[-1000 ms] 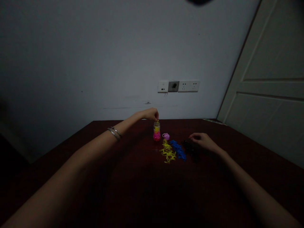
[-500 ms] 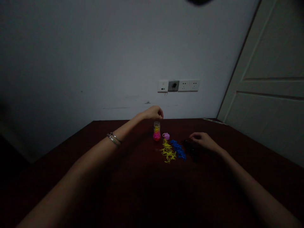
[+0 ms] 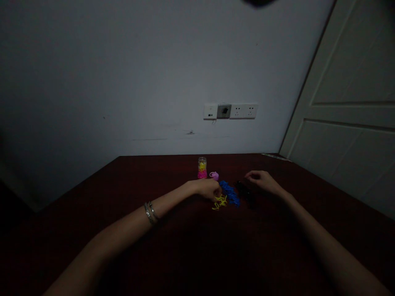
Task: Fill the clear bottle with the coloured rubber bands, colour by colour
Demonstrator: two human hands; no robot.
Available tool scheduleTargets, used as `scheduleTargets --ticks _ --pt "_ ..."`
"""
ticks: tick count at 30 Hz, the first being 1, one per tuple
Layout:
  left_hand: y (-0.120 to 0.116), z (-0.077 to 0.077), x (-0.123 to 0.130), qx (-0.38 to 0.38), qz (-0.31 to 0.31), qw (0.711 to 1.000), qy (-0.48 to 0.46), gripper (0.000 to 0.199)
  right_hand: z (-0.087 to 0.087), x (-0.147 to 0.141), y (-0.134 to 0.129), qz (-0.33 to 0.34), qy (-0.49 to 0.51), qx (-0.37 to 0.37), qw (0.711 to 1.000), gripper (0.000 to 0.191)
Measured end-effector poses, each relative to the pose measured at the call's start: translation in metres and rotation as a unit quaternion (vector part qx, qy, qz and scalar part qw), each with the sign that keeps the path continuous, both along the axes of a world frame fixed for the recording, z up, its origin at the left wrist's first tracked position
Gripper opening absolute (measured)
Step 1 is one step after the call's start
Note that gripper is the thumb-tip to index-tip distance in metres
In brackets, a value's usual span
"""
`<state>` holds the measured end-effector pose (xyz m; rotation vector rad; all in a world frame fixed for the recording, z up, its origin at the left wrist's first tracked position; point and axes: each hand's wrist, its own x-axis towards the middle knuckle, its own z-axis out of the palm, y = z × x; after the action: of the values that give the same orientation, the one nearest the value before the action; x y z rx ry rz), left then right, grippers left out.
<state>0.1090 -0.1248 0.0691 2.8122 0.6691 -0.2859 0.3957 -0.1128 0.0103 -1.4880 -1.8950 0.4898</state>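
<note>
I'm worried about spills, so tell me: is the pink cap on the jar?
No, the pink cap lies on the table beside the jar.

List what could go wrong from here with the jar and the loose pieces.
The left hand is at the yellow pieces, close beside the blue pieces, so colours might get mixed.

The jar stands without its pink cap, so a knock could spill its contents.

The dark pile near the right hand barely shows against the dark table; pieces might be brushed away unnoticed.
</note>
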Motion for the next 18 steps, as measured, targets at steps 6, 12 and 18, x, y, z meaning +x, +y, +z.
scheduleTargets --ticks 6,12,18 --pt "0.003 -0.011 -0.007 0.022 0.016 0.999 -0.037 0.02 0.003 0.001 -0.002 -0.015 -0.023 0.011 1.0 0.027" --pt "0.007 -0.019 -0.008 0.001 0.013 0.996 -0.083 0.012 0.018 -0.023 -0.008 0.046 -0.026 0.023 0.998 0.024" --pt "0.014 -0.015 -0.011 -0.049 0.045 0.991 -0.115 0.013 0.022 -0.038 -0.014 0.073 -0.032 0.032 0.996 0.022"
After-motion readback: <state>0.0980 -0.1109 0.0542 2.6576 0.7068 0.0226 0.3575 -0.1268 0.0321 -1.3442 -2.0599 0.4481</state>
